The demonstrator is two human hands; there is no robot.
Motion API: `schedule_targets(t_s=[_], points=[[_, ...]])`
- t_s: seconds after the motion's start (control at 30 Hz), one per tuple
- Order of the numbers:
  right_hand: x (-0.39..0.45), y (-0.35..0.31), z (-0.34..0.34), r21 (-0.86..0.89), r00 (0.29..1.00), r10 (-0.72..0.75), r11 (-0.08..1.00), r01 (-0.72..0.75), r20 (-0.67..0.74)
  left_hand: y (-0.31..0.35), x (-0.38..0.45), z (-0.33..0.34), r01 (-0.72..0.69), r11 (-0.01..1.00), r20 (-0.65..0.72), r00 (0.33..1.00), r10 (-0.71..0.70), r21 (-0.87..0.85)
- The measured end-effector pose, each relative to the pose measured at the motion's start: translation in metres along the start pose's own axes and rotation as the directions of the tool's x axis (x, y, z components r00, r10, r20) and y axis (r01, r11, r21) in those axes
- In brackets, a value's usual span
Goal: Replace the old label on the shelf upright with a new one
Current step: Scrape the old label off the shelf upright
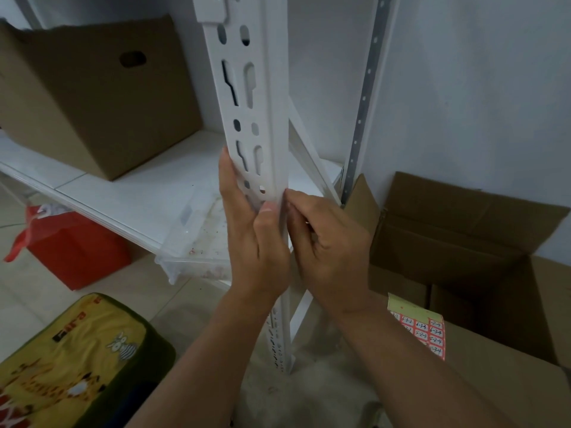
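Your left hand (251,230) lies along the white shelf upright (262,118), fingers straight and pressed together against its slotted face, thumb laid on the front corner edge. Your right hand (324,242) meets it from the right side, fingers curled inward with the tips bunched at that same corner, just beside the left thumb. The label itself is not plainly visible: both sets of fingertips cover the spot, so you cannot tell from this view whether an old label is under them or whether the right fingertips are pinching anything. Judged from the posture, the step in hand is most likely picking at or peeling the old label off the corner edge, with the left hand steadying the post. The supply of new labels is at hand: a sheet of red-and-white numbered stickers (423,330) rests on the flap of the open cardboard box (463,242) at your right, well apart from the working point. For the next move, keep the left hand braced on the post, work a fingernail under the label edge and pull slowly along the metal so the paper comes away whole. Only after the surface is bare should you reach for the sheet. A second cardboard box (92,97) stands on the shelf board (148,186) behind the post.
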State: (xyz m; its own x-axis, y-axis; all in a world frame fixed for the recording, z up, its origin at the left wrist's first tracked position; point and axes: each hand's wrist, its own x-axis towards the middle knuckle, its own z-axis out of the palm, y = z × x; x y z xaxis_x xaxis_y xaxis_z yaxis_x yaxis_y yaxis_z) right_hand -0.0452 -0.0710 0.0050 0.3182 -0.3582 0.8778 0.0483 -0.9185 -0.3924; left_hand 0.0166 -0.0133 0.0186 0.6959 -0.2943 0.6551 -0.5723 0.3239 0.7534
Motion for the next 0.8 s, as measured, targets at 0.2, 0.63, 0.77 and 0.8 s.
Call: schedule_targets(t_s=[0.2,0.63,0.77,0.8], points=[[0.0037,-0.0009,0.0029,0.022,1.000,-0.004,1.000,0.005,-0.028,-0.0005,0.0005,-0.0021,-0.021,0.999,0.031,0.999,0.021,-0.025],[0.0052,-0.0011,0.0017,-0.010,0.997,-0.079,0.997,0.079,0.000,0.0001,-0.0008,-0.0016,0.007,0.999,0.034,0.999,-0.008,0.032],[0.0053,0.0010,0.0016,-0.014,0.997,-0.080,0.997,0.080,0.016,0.0045,-0.0028,-0.0005,0.015,0.997,0.005,1.000,-0.015,0.072],[0.0055,0.0014,0.0014,-0.012,0.996,-0.081,0.997,0.082,0.023,0.0055,-0.0034,0.0000,0.019,0.997,-0.001,1.000,-0.019,0.080]])
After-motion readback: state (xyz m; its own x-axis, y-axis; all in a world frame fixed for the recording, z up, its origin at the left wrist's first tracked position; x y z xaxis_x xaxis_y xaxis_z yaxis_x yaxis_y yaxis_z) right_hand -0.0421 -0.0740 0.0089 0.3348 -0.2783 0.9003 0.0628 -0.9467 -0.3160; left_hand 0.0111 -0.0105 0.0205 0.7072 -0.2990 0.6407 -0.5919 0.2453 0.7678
